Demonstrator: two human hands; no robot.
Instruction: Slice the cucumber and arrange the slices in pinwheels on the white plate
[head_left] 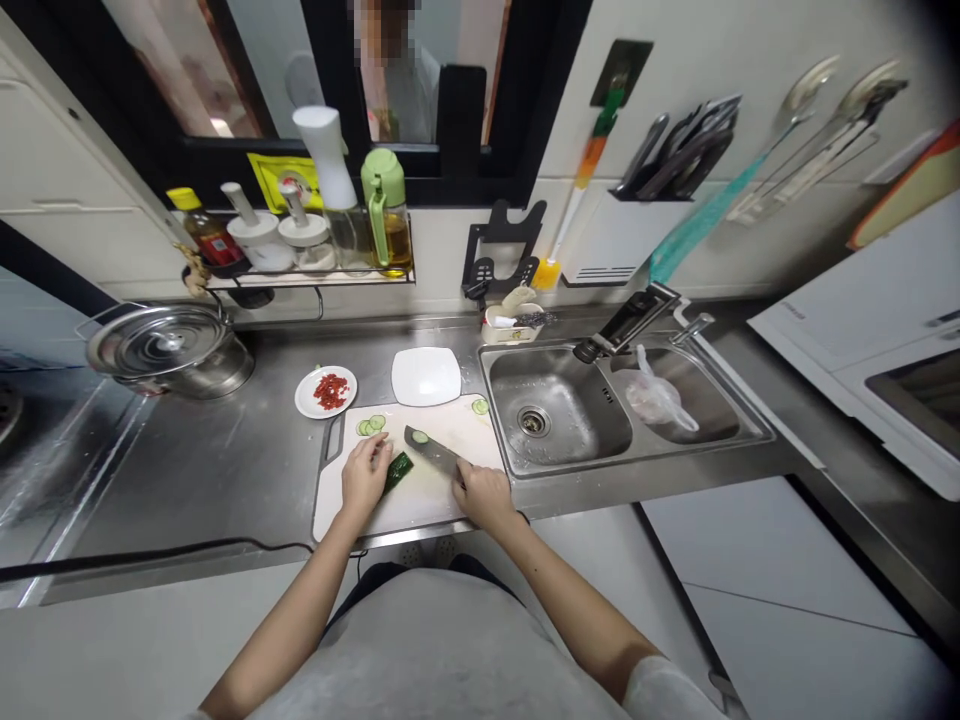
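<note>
My right hand is closed round the handle of a kitchen knife. The blade points up and left over a white cutting board, and one cucumber slice clings to it. Just left of the blade lies a dark green cucumber piece. Beside that piece is my left hand, its fingers loosely bent and apart, not wrapped round it. Several cucumber slices lie above my left fingertips. More slices rest at the board's upper right corner.
Behind the board stand a white square plate and a small plate of chopped red pieces. A double sink with a black faucet is right; a lidded steel pot is left. Condiments fill a wall rack.
</note>
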